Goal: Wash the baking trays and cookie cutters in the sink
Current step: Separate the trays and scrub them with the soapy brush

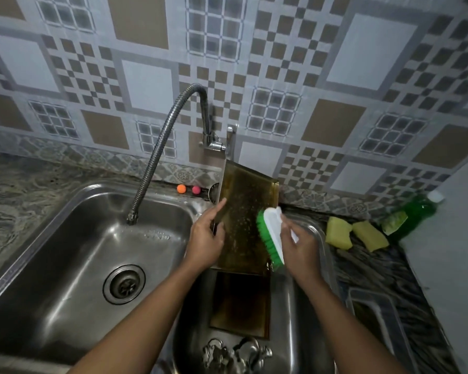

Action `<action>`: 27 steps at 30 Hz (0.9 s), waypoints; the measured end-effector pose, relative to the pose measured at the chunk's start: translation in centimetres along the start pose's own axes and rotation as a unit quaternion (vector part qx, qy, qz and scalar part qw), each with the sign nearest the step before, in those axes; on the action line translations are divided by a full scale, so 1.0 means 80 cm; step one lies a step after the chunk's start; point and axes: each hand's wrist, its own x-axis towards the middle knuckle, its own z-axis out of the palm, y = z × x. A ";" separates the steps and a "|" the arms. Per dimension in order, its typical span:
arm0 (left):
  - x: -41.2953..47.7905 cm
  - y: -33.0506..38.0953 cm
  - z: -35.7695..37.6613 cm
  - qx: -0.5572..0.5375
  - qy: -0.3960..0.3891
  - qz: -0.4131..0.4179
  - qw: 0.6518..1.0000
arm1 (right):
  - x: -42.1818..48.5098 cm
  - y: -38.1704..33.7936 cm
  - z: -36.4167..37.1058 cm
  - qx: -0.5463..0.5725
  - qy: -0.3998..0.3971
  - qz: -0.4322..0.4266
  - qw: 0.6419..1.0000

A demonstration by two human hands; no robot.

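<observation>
tray scrubbing at sink: both hands engaged

a stained baking tray [243, 201] stands on end over the right basin [316, 238], its top leaning toward the tiled wall below the tap [161, 147]. the left hand [206, 240] grips the tray's left edge, fingers curled round it. the right hand [299, 248] is closed round the white back of a scrubbing brush [272, 238], whose green bristles press against the tray's right side.

a second tray [241, 303] lies flat in the bottom of the right basin, just below the upright one. metal cookie cutters [235, 352] lie in a cluster nearer the person in the same basin. the left basin [52, 252] shows only its drain.

on the counter to the right: two yellow sponges [338, 233] side by side, a green bottle [414, 211] behind them, and a further tray [378, 317] near the sink edge. two small balls [189, 189], one orange and one pink, sit on the ledge behind the sink.
</observation>
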 end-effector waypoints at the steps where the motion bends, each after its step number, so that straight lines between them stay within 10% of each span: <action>1: -0.002 0.001 0.003 -0.007 -0.013 0.001 1.000 | 0.010 -0.009 0.002 -0.006 0.022 0.003 1.000; 8: -0.012 0.015 0.018 -0.036 -0.113 0.023 0.993 | 0.059 -0.044 0.036 -0.032 0.088 0.001 0.996; 13: -0.002 0.016 0.005 -0.078 -0.051 -0.023 0.995 | 0.027 -0.038 0.055 -0.064 -0.006 -0.127 0.990; 21: -0.021 0.019 0.016 -0.064 -0.099 -0.009 0.993 | 0.043 -0.030 0.049 -0.005 0.058 0.001 0.998; 27: 0.002 0.016 0.002 -0.078 -0.021 -0.027 0.996 | 0.002 -0.036 0.055 0.022 -0.015 -0.120 0.992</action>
